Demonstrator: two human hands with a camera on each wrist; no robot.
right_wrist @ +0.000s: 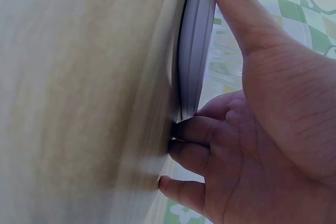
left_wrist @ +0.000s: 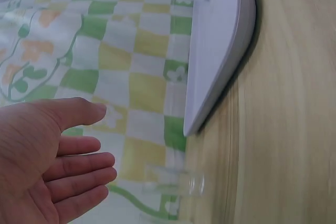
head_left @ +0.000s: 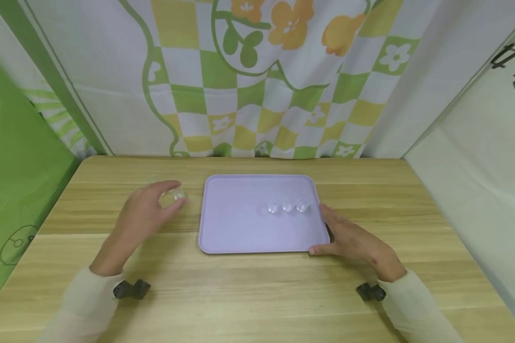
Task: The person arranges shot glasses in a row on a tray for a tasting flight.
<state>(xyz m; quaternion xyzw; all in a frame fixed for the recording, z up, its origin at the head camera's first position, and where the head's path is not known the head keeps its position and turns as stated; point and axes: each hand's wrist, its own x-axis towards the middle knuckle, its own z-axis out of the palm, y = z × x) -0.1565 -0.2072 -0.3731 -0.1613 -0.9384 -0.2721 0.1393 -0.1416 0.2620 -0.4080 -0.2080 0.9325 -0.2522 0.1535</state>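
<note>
A small clear glass cup (head_left: 179, 194) stands on the table at the left, between the thumb and fingers of my left hand (head_left: 143, 209). In the left wrist view the left hand (left_wrist: 68, 166) has its fingers extended and the thumb apart, with a gap to the clear cup (left_wrist: 181, 182). My right hand (head_left: 347, 236) holds the near right corner of a lilac tray (head_left: 236, 219). The right wrist view shows the right hand's thumb (right_wrist: 236, 3) along the tray rim (right_wrist: 197, 51), its fingers low beside the tray and touching the table.
Three clear cups (head_left: 287, 206) stand in a row on the tray's right half. Part of another clear object (left_wrist: 163, 221) shows at the left wrist view's bottom edge. A patterned curtain (head_left: 262, 109) hangs behind the wooden table (head_left: 257, 295); cloth walls flank both sides.
</note>
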